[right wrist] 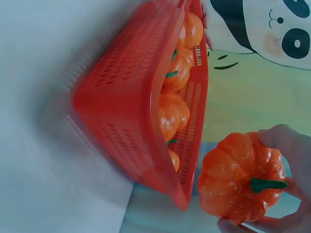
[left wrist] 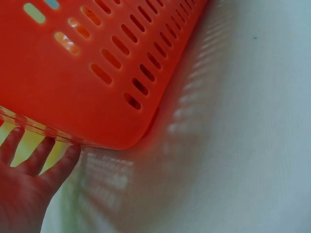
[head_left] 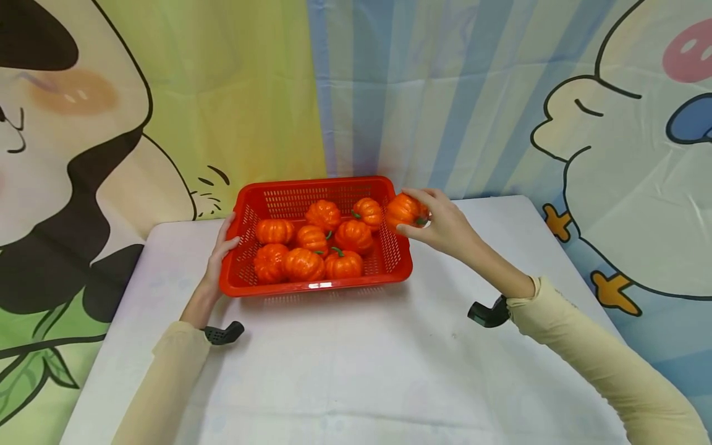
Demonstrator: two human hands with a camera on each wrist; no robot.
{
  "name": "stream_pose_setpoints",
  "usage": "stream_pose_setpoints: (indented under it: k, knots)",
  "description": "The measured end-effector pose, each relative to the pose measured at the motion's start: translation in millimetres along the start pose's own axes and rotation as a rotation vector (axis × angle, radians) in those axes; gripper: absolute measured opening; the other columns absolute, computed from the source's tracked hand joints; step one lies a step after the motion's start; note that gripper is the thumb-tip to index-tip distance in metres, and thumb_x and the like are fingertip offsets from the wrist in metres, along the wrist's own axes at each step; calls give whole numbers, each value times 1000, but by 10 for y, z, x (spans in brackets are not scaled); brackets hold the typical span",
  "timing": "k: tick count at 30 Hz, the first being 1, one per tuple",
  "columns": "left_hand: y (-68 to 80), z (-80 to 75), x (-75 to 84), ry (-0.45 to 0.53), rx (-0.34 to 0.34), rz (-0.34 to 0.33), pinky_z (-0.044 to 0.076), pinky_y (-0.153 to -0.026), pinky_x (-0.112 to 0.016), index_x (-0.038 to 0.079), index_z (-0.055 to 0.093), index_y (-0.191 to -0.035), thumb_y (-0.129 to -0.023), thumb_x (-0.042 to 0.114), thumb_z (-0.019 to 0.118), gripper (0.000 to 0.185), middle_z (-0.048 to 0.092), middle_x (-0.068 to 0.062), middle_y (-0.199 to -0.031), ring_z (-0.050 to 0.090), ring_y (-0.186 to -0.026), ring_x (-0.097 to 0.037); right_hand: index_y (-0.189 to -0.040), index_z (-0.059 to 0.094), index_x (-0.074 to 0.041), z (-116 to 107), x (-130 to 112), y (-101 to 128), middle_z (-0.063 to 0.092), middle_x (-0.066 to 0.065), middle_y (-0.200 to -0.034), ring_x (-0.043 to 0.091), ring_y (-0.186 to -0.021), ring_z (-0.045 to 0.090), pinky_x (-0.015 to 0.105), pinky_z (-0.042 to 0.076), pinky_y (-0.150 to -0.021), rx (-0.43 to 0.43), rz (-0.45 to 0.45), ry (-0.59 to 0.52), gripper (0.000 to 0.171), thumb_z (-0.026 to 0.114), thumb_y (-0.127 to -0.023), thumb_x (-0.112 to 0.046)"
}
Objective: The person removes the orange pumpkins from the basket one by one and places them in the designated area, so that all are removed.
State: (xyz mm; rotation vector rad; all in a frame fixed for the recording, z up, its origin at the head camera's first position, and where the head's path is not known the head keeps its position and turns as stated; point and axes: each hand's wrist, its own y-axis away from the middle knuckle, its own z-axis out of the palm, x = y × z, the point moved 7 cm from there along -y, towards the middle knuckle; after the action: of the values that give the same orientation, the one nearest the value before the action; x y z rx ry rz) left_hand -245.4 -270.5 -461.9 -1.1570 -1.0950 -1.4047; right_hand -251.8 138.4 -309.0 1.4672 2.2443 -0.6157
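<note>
A red slotted plastic basket (head_left: 317,286) holds several small orange toy pumpkins (head_left: 304,264), some with green stems. My left hand (head_left: 214,259) is at the basket's left end, thumb by the rim. In the left wrist view its fingers (left wrist: 36,162) are straight and spread, with the tips against the outer wall. By the basket's right rim, my right hand (head_left: 445,225) holds another toy pumpkin (head_left: 405,211) between thumb and fingers. The right wrist view shows this pumpkin (right wrist: 233,177) raised beside the basket, its green stem facing the camera.
The basket stands on a white-covered table (head_left: 356,364), near its back edge. Behind hangs a cartoon-printed curtain (head_left: 267,93). Each wrist wears a black device, one at the left (head_left: 224,334) and one at the right (head_left: 489,313).
</note>
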Motion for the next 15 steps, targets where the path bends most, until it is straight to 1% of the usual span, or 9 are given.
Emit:
stream_pose_setpoints:
  k: [5,11,15]
  knots:
    - [11,7,13,4,-2,-2,21,-118,-41,44,7,-153,-102,24,25,58,3,4,-163,16,-143,-18,-142,48,-16,-36,117,-47,48,21,-137,33,-106,55,46,55,-79,33,15,0,67,76,-82,-31]
    - [5,-2,7,10,2,-1,14,-121,-48,44,7,-153,-102,23,25,58,3,6,-163,14,-145,-19,-141,49,-16,-55,212,-80,48,22,-135,33,-101,54,45,52,-77,40,42,0,67,76,-82,-32]
    - [-4,-6,-11,5,0,2,15,-122,-48,44,7,-153,-102,24,25,58,2,5,-163,14,-145,-19,-141,49,-15,-56,259,-93,48,22,-135,34,-104,53,47,51,-78,37,58,-3,67,76,-81,-33]
